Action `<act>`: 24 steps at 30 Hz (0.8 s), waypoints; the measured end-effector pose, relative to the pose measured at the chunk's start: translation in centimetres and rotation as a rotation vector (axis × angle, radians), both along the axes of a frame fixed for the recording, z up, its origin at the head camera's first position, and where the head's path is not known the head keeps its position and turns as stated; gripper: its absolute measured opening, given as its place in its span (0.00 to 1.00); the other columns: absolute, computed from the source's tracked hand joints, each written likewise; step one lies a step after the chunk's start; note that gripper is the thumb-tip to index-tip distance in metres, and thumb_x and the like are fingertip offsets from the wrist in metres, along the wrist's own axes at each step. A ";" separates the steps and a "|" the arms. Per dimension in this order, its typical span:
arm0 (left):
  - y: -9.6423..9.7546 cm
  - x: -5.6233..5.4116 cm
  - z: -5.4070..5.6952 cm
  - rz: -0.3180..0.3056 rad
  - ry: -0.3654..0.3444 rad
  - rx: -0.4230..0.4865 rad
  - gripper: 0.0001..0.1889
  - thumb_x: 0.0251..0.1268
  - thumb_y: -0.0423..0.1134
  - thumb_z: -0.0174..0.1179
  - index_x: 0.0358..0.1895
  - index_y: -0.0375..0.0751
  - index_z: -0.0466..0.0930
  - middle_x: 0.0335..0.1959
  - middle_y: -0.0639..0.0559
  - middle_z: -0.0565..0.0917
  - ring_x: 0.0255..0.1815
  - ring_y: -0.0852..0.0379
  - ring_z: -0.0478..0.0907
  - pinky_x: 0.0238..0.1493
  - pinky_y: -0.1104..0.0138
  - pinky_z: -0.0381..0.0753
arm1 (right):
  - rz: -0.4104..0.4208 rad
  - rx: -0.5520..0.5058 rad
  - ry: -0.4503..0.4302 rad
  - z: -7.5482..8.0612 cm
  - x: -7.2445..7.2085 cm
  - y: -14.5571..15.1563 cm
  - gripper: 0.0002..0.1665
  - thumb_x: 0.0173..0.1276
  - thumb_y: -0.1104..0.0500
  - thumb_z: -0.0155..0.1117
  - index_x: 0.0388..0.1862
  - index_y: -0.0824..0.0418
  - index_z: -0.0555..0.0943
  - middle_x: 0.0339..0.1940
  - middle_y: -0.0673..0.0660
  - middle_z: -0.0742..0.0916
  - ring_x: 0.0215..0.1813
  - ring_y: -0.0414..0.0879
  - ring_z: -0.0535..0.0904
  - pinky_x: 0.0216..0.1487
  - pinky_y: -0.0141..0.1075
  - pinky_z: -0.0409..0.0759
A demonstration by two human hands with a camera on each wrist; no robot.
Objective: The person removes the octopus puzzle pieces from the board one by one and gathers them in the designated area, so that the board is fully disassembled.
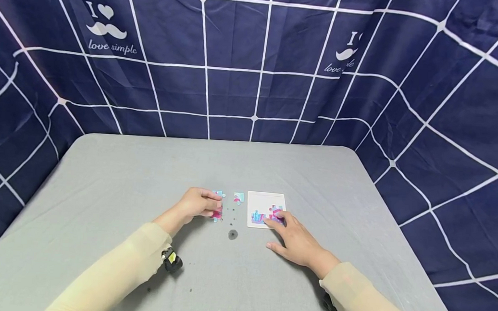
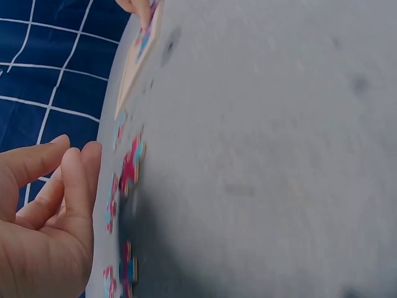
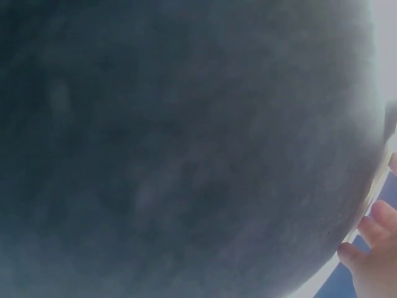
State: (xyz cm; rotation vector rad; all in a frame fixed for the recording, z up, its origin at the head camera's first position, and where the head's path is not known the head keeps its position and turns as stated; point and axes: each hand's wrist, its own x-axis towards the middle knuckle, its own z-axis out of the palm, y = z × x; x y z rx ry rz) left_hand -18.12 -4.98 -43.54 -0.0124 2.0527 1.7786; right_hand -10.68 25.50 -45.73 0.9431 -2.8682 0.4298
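Note:
My left hand (image 1: 199, 204) hovers over loose jigsaw pieces left of the tray; the left wrist view shows its bent fingers (image 2: 77, 180) holding nothing. Pink and blue pieces (image 1: 216, 214) lie partly hidden under it, and in the left wrist view one pink piece (image 2: 130, 166) is just beyond the fingertips. Another jigsaw piece (image 1: 239, 197) lies between that hand and the white puzzle tray (image 1: 263, 199). With its fingertips, my right hand (image 1: 299, 238) touches joined pieces (image 1: 257, 217) along the tray's near side. The right wrist view catches only some fingers (image 3: 372, 233) at its edge.
A grey cloth covers the table (image 1: 166, 159), with a dark round spot (image 1: 233, 234) and smaller specks near the tray. A navy curtain (image 1: 232, 91) with white lines hangs behind and at both sides. A small black device (image 1: 172, 260) sits at the left wrist.

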 end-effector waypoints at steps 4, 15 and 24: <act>0.9 0.0 -0.1 -0.005 -0.007 0.030 0.16 0.60 0.27 0.63 0.51 0.25 0.79 0.38 0.38 0.85 0.37 0.55 0.84 0.34 0.70 0.83 | -0.005 0.006 -0.003 0.0 0.0 0.1 0.34 0.61 0.46 0.69 0.65 0.56 0.73 0.57 0.64 0.71 0.53 0.56 0.71 0.55 0.51 0.72; 3.4 0.3 -0.4 -0.025 -0.017 0.066 0.14 0.60 0.29 0.63 0.50 0.29 0.81 0.40 0.39 0.85 0.41 0.52 0.84 0.35 0.70 0.83 | -0.010 0.038 -0.010 0.2 0.0 0.1 0.35 0.62 0.45 0.68 0.66 0.55 0.72 0.53 0.62 0.72 0.51 0.55 0.72 0.56 0.51 0.71; 5.6 0.2 -0.5 -0.033 -0.038 0.089 0.14 0.61 0.29 0.62 0.50 0.29 0.80 0.39 0.40 0.85 0.41 0.51 0.84 0.36 0.69 0.83 | -0.031 0.067 0.000 0.7 0.2 0.4 0.36 0.61 0.43 0.68 0.66 0.55 0.73 0.56 0.64 0.75 0.59 0.60 0.70 0.61 0.54 0.68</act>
